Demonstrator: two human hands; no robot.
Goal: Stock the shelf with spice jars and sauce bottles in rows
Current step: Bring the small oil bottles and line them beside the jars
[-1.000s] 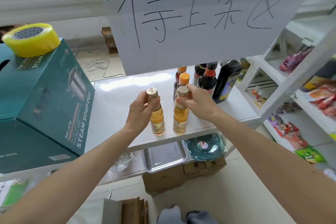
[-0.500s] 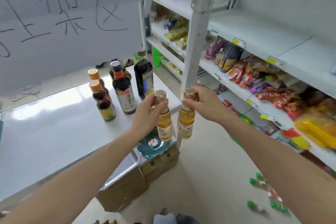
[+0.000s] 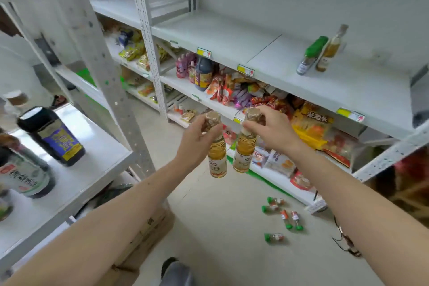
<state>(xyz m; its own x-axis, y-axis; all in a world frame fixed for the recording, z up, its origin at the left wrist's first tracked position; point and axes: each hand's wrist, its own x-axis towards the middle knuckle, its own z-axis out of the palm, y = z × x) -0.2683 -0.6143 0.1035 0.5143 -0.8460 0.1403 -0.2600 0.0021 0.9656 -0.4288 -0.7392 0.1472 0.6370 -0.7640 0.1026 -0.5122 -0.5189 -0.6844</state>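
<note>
2 amber bottles, upright, held by caps: left hand (image 3: pixel 197 139) fingers shut on left bottle (image 3: pixel 217 155), right hand (image 3: pixel 271 130) on right bottle (image 3: pixel 243 148); target shelf (image 3: pixel 290 72) lies up/fwd-right, nearer right hand.

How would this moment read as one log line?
left hand: holds bottle | right hand: holds second bottle | shelf: two bottles standing

Glossy clear amber bottles (image 3: pixel 217 158), matt white painted-metal shelf (image 3: pixel 290 69), smooth pale floor (image 3: pixel 220 227).
</note>
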